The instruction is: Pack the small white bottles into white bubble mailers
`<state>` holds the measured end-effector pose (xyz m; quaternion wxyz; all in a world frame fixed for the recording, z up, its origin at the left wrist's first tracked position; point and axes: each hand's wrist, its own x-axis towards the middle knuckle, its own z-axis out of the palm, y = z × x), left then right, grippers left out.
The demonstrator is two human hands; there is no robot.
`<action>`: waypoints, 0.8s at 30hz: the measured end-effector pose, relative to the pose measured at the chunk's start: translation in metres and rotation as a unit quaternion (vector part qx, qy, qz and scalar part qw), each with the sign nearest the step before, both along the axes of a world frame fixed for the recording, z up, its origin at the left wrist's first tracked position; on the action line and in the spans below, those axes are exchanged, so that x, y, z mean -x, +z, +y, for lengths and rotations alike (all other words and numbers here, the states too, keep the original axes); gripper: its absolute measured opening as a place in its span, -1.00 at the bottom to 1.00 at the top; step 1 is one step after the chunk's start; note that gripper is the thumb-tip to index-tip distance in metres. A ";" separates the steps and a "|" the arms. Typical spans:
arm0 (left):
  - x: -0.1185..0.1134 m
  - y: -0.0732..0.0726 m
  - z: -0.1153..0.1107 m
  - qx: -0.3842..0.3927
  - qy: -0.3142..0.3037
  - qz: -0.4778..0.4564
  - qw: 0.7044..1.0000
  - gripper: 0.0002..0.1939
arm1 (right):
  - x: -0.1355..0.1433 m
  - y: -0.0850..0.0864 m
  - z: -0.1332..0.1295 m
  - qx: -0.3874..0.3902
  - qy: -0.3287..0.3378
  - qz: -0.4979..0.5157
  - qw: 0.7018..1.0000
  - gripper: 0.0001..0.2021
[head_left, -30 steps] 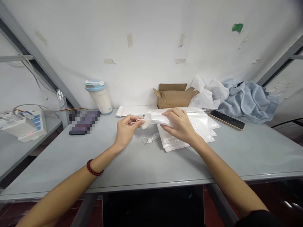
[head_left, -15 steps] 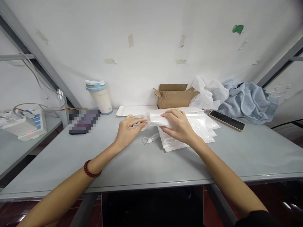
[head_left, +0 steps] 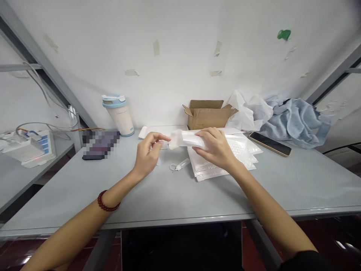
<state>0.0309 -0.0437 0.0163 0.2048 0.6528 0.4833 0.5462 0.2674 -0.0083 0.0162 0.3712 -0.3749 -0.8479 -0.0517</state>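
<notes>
My right hand [head_left: 214,146] is wrapped round a slim white packet in clear plastic [head_left: 192,139], held above the table. A loose translucent flap [head_left: 176,139] sticks out from its left end. Close to that flap, the index finger of my left hand [head_left: 148,154] is stretched out, its thumb apart and nothing visibly gripped; whether the fingertip touches the flap I cannot tell. Below the packet lies a small clear bottle-like piece with a white loop [head_left: 182,164]. White bubble mailers [head_left: 222,160] are stacked under my right hand, partly hidden by it.
An open cardboard box [head_left: 210,118], a white plastic bag [head_left: 249,111] and a blue cloth [head_left: 299,120] line the wall. Right of the mailers lies a phone [head_left: 270,144]. At left stand a tumbler [head_left: 120,118] and a blurred dark flat object [head_left: 101,145].
My left hand has let go of the packet's flap and drawn slightly left, its finger and thumb parting. The right hand and packet have shifted a little to the right.
</notes>
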 end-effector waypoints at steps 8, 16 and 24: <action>-0.003 -0.015 0.004 0.105 -0.078 0.277 0.952 -0.74 | -0.014 0.006 0.009 -0.011 -0.054 0.038 0.998 -0.72; -0.008 -0.022 -0.003 0.171 -0.130 0.381 0.899 -0.85 | -0.015 0.006 0.010 -0.016 -0.039 0.040 0.998 -0.70; 0.004 -0.007 0.004 0.161 -0.174 0.359 0.903 -0.78 | -0.015 0.005 0.011 -0.012 -0.041 0.026 0.999 -0.71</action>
